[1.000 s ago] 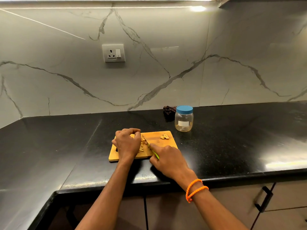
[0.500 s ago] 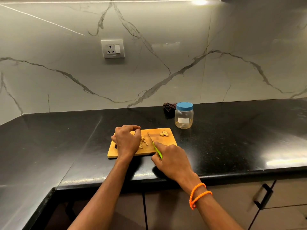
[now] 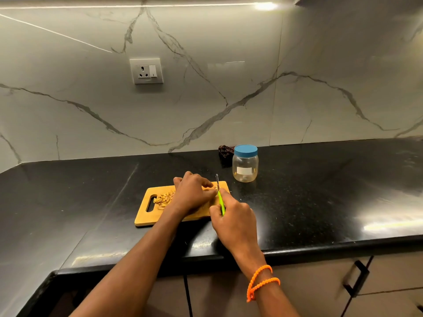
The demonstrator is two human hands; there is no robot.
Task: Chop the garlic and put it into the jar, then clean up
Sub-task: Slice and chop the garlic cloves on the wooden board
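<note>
Your right hand (image 3: 235, 221) wraps the green-handled knife (image 3: 220, 197), blade tip now raised. Your left hand (image 3: 192, 193) has crossed to the cutting board's (image 3: 146, 219) far-right end, fingertips pinching uncut garlic. The chopped garlic pile (image 3: 163, 199) lies exposed near the handle slot. The jar (image 3: 245, 163), lid on, waits on the tabletop (image 3: 320, 191); chopping continues.

Chopped garlic (image 3: 163, 199) on board (image 3: 146, 216); lidded jar (image 3: 245, 163) behind.

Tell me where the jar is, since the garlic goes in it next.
In the head view the jar stands on the black counter, just beyond the right far corner of the cutting board, with its blue lid on.
</note>
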